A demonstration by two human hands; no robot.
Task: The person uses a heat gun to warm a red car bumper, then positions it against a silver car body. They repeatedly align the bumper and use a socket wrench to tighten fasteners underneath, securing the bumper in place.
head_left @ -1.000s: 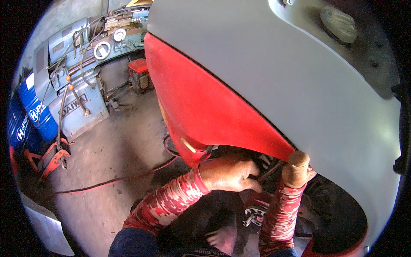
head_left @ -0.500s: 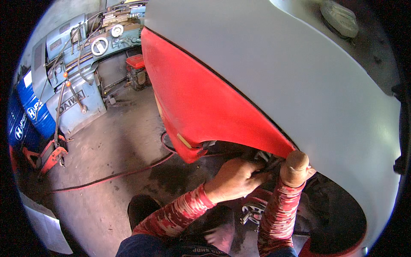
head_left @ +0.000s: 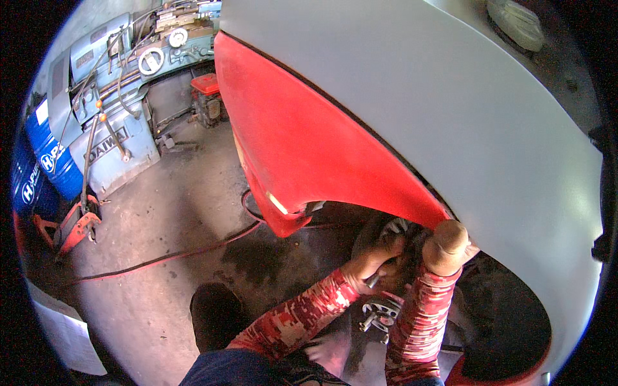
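Beneath the lower edge of a red bumper (head_left: 322, 148), my left hand (head_left: 375, 256) is curled in the shadow. A short metal end (head_left: 372, 281) pokes out below it; the rest of what it holds is too dark to make out. My right hand (head_left: 446, 248) is closed and foreshortened at the bumper's rear corner, where it meets a grey fender (head_left: 476, 128) at the wheel arch. A fingertip shows against the fender edge, while the other fingers are hidden. Both forearms wear red patterned sleeves.
A blue-grey lathe (head_left: 119, 96) stands at the far left beside blue drums (head_left: 55, 154) and a red floor jack (head_left: 77, 225). A hose (head_left: 174, 257) crosses the concrete floor. Metal parts (head_left: 381, 316) lie below my hands. A red-topped machine (head_left: 206, 87) stands behind the bumper.
My left hand has moved right and deeper under the bumper, its wrist turning upward. My right hand stays at the corner. The view has shifted slightly.
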